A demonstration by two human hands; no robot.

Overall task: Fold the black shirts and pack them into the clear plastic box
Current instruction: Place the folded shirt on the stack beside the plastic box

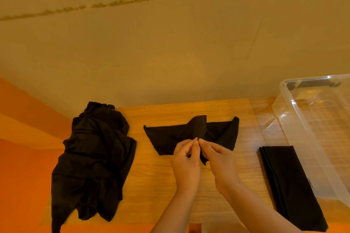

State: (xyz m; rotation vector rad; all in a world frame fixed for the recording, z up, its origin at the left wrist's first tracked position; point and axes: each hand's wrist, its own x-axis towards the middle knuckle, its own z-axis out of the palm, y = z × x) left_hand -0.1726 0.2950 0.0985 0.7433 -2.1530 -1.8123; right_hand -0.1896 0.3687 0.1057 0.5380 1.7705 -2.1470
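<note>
A black shirt [166, 136] lies partly spread in the middle of the wooden table [151, 185], bunched up at its centre. My left hand [186, 164] and my right hand [219, 162] meet at its near edge, and both pinch the fabric between thumb and fingers. A crumpled pile of black shirts [94, 160] lies at the table's left end and hangs over the edge. One folded black shirt [287, 183] lies to the right, beside the clear plastic box [295, 134], which holds no shirt that I can see.
A plain beige wall rises right behind the table's far edge. An orange surface lies to the left of the table, below its level. The box takes up the table's right end, with its near wall close to the folded shirt.
</note>
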